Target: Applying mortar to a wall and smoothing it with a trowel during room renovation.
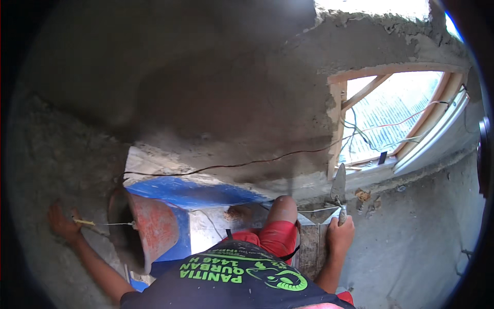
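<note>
My left hand (64,224) has its fingers spread against rough grey plaster (54,159), beside the yellow grip (84,222) of a wire handle. That handle belongs to a worn reddish bucket (154,226) lying tilted at my left. My right hand (340,234) is closed round the handle of a pointed trowel (338,183), blade upward, below the wooden-framed window opening (396,68). A pale strip (314,216) with a triangular end lies just left of that hand; I cannot make out what it is. My torso and one bent knee show between my hands.
A thin cable (242,164) runs across the plastered wall (216,92) to tangled wires at the window. Below it are a blue-painted panel (200,188) and a pale block (203,226). A worn board (310,247) is beside my leg; curved grey wall (411,226) continues rightward.
</note>
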A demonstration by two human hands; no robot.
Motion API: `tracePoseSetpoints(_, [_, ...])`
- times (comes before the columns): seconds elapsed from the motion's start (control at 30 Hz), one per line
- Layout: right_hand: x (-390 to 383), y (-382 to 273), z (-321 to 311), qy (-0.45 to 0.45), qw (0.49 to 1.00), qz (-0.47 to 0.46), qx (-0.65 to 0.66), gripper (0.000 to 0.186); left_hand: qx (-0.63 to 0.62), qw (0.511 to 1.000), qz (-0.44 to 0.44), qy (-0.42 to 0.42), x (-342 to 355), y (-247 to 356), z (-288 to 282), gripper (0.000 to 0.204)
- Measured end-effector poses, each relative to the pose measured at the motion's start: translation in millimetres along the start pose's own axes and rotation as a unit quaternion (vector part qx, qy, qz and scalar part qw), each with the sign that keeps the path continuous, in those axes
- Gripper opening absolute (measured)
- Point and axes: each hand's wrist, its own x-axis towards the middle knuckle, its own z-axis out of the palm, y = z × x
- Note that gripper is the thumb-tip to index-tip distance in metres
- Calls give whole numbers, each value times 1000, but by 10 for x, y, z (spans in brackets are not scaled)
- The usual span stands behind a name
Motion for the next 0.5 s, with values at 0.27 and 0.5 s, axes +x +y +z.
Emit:
tracePoseSetpoints(0.27, [-69, 111, 8, 34, 999, 4, -38, 39, -119, 977, -173, 27, 582, 951, -380, 30])
tracePoseSetpoints(0.5, [-46, 75, -7, -15, 999, 21, -36, 46, -183, 963, -178, 86, 558, 1528, -298, 17])
